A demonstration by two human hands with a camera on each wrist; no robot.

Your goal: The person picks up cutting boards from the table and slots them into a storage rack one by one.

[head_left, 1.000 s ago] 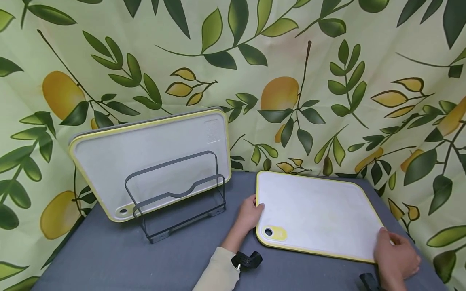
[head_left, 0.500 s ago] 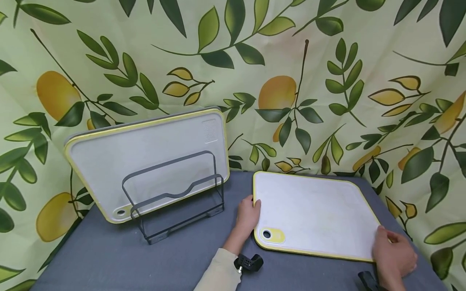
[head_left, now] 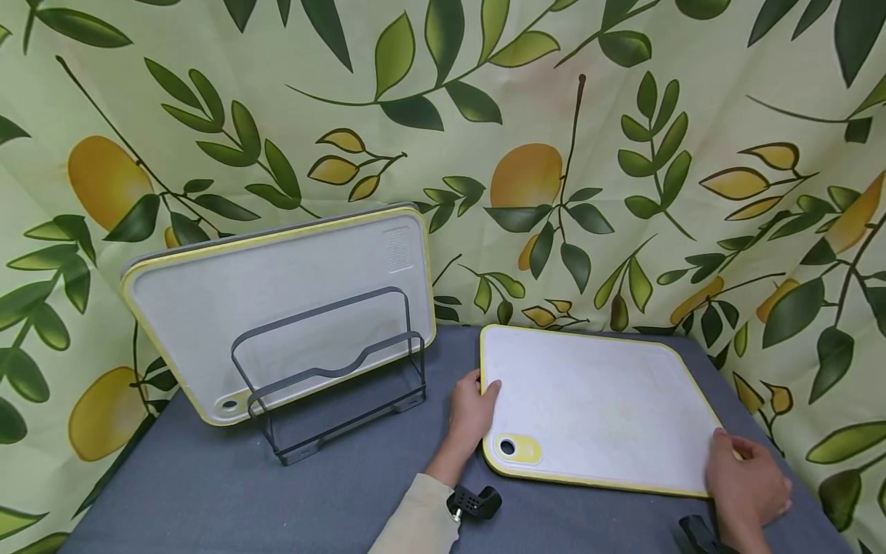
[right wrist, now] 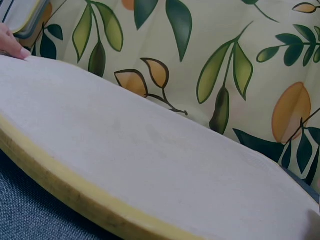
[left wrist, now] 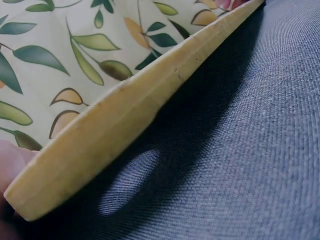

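Note:
A white cutting board (head_left: 602, 408) with a yellow rim and a holed yellow corner is held nearly level at the right of the table. My left hand (head_left: 472, 412) grips its left edge, thumb on top and fingers around the side. At the near right corner my right hand (head_left: 747, 477) holds the other end, most of its fingers hidden. The left wrist view shows the board's yellow edge (left wrist: 100, 135) raised off the cloth, a shadow with a light spot beneath it. Across the white face (right wrist: 125, 135), the right wrist view catches my left fingertips (right wrist: 15, 47).
Left of the held board stands a dark wire rack (head_left: 332, 375). A second white board with yellow rim (head_left: 277, 277) leans in it, a grey-edged one behind. Grey cloth (head_left: 208, 485) covers the table; a leaf-and-fruit printed curtain (head_left: 443, 169) hangs at the back.
The head view has shifted slightly, moving the scene a little to the left. Both hands keep hold of the cutting board, which stays almost in place.

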